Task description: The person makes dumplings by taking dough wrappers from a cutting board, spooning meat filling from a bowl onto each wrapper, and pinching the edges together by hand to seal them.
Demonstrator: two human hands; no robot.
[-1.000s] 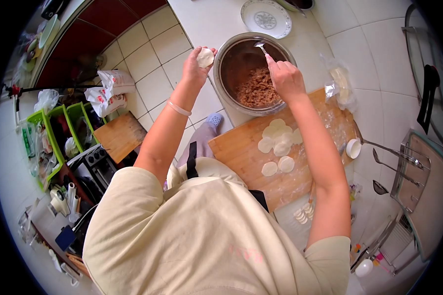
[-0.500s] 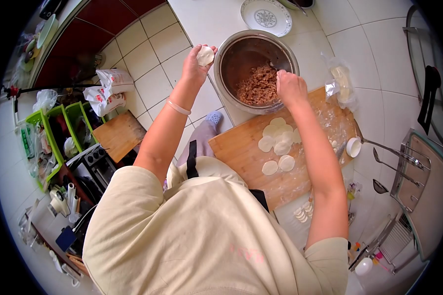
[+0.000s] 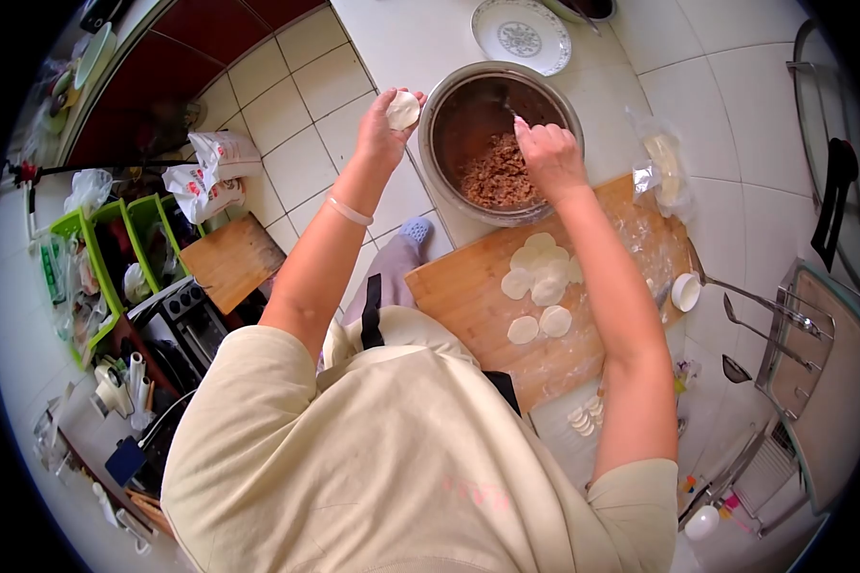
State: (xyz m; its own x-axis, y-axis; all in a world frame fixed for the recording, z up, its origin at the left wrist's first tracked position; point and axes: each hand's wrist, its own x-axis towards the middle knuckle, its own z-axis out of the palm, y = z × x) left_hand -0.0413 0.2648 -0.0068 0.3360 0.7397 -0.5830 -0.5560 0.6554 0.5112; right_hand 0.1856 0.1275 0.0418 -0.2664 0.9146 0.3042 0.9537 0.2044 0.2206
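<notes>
White wrapper [image 3: 403, 111] in cupped left hand [image 3: 380, 132], spoon [image 3: 510, 112] in right hand [image 3: 552, 159] over bowl [image 3: 426, 143]

Mixing bowl [image 3: 456, 116]: metal, smooth, with a soft sheen. Minced filling [image 3: 500, 174] in it: rough, crumbly, moist-looking. Visible part of spoon [image 3: 512, 111]: bright metal, blurred. Held dough wrapper [image 3: 403, 111]: matt, smooth; dough rounds [image 3: 548, 290] likewise. Chopping board [image 3: 468, 291]: wood, grain visible, matt, dusted with white powder. Patterned plate [image 3: 497, 52]: glossy, ceramic-looking. Clear bag [image 3: 676, 194]: thin crinkled plastic, shiny. Wall tiles [image 3: 683, 105]: smooth, glazed look. T-shirt [image 3: 373, 449]: matt cloth, softly creased. Green bins [image 3: 105, 263]: plastic, smooth. Cabinet fronts [image 3: 167, 86]: dark red, glossy.
</notes>
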